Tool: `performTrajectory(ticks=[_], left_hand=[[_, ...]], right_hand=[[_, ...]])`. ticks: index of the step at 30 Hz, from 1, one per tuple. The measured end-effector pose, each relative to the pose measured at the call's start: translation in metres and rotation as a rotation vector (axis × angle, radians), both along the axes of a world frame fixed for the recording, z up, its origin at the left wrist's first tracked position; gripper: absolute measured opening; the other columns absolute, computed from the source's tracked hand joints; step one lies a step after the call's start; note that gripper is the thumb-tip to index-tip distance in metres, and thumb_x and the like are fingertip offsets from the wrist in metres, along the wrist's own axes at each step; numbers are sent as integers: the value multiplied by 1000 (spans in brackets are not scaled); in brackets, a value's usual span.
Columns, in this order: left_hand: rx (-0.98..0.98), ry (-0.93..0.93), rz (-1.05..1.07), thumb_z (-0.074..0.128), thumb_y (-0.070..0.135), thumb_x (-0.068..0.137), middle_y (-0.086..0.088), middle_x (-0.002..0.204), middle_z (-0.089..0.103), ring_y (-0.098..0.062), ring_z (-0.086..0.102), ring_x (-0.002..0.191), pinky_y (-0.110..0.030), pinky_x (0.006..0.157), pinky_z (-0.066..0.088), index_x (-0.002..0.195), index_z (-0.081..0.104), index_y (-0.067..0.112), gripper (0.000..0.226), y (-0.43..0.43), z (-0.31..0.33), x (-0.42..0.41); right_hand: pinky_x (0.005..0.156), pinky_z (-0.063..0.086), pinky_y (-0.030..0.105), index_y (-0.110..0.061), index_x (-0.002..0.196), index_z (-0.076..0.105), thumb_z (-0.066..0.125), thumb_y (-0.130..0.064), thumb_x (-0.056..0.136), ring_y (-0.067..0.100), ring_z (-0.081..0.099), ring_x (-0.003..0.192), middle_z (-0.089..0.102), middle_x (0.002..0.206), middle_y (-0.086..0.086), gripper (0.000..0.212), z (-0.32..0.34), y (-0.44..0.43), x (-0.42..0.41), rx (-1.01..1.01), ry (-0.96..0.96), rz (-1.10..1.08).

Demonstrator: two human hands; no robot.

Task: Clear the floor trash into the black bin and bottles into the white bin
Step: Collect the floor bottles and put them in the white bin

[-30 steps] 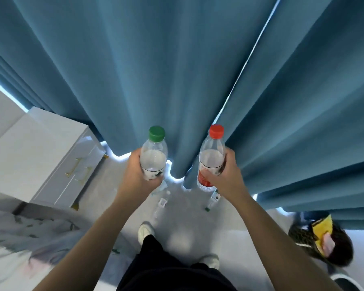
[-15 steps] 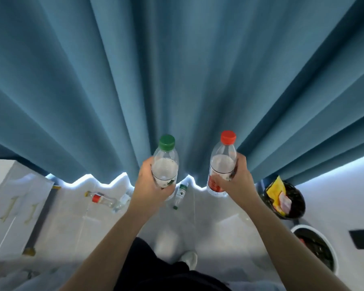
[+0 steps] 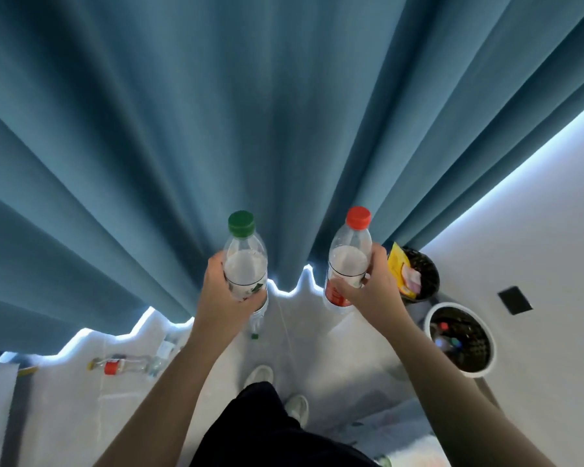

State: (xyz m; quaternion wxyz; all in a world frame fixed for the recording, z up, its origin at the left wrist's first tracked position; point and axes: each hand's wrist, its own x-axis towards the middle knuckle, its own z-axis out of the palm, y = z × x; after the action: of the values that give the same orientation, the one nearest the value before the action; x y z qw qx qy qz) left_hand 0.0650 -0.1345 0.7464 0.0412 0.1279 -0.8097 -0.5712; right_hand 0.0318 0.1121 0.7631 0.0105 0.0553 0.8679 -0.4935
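Head view: left hand [image 3: 223, 294] grips green-capped bottle [image 3: 245, 261], right hand [image 3: 371, 288] grips red-capped bottle [image 3: 348, 264], both short of white bin [image 3: 472, 373]; black bin [image 3: 430, 267] just beyond it could catch a misdrop.

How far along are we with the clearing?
Done: black bin holds wrappers, white bin has some bottles. In hand: left hand grips the green-cap bottle, right hand the red-cap bottle, neither over the white bin yet. Left: a red-label bottle and another bottle lie by the curtain.
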Motion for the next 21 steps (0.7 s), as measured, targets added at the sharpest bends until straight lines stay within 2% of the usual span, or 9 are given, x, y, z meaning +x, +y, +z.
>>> performTrajectory(ticks=[3, 6, 9, 11, 13, 15, 17, 19, 21], left_hand=[[16, 16, -69, 85, 20, 66, 5, 114, 57, -11, 61, 99, -29, 81, 51, 117, 41, 39, 70, -3, -1, -21], [-8, 18, -137, 85, 18, 66, 4, 113, 57, -9, 59, 97, -22, 77, 46, 122, 41, 31, 72, -9, 2, -45], [-5, 24, -207, 85, 19, 66, 5, 115, 58, -10, 60, 99, -24, 81, 48, 127, 39, 32, 77, -16, 1, -71], [-22, 9, -258, 86, 20, 65, 5, 116, 58, -10, 60, 98, -22, 78, 47, 126, 38, 35, 79, -17, -4, -86], [-40, 0, -311, 86, 20, 65, 3, 117, 57, -13, 61, 99, -25, 80, 49, 126, 37, 40, 82, -17, -10, -100], [-66, 1, -367, 87, 21, 64, 1, 119, 56, -17, 61, 100, -36, 85, 52, 125, 36, 44, 83, -12, -16, -112], [-79, 0, -420, 87, 20, 64, 0, 120, 55, -17, 60, 100, -39, 87, 52, 121, 36, 48, 81, -4, -20, -120], [-80, -3, -469, 86, 21, 64, 3, 120, 55, -14, 59, 101, -33, 86, 51, 121, 35, 49, 81, 8, -22, -127], [-76, -15, -521, 86, 22, 66, 5, 121, 55, -10, 58, 102, -18, 83, 47, 123, 35, 47, 80, 22, -23, -132]], right_hand=[[73, 45, 15, -31, 119, 41, 83, -22, 71, -5, 58, 91, 55, 101, -19, 65, 2, 1, -5, -16, 7, -74], [71, 45, 15, -31, 120, 41, 82, -18, 70, -4, 58, 89, 55, 101, -18, 66, 4, 1, -13, -31, -1, -144], [68, 45, 7, -32, 121, 40, 80, -11, 71, -13, 56, 86, 55, 100, -20, 66, 7, -1, -21, -61, 2, -208], [67, 44, 4, -29, 120, 42, 79, -10, 72, -13, 56, 82, 57, 100, -17, 64, 6, 0, -23, -70, -2, -253], [71, 47, 10, -31, 120, 42, 79, -13, 73, -7, 59, 86, 60, 101, -14, 63, 3, 1, -23, -64, -3, -302], [78, 51, 20, -31, 120, 41, 80, -14, 73, -2, 62, 90, 61, 101, -15, 63, -2, 5, -19, -74, -5, -360], [81, 53, 28, -30, 118, 41, 80, -15, 73, 0, 62, 89, 60, 99, -16, 61, -7, 10, -12, -64, -13, -417], [81, 53, 31, -30, 116, 41, 81, -18, 73, -1, 61, 89, 59, 97, -18, 60, -11, 17, -6, -45, -21, -466], [79, 51, 25, -29, 117, 40, 81, -18, 73, -7, 59, 89, 59, 98, -19, 61, -14, 26, -4, -48, -25, -504]])
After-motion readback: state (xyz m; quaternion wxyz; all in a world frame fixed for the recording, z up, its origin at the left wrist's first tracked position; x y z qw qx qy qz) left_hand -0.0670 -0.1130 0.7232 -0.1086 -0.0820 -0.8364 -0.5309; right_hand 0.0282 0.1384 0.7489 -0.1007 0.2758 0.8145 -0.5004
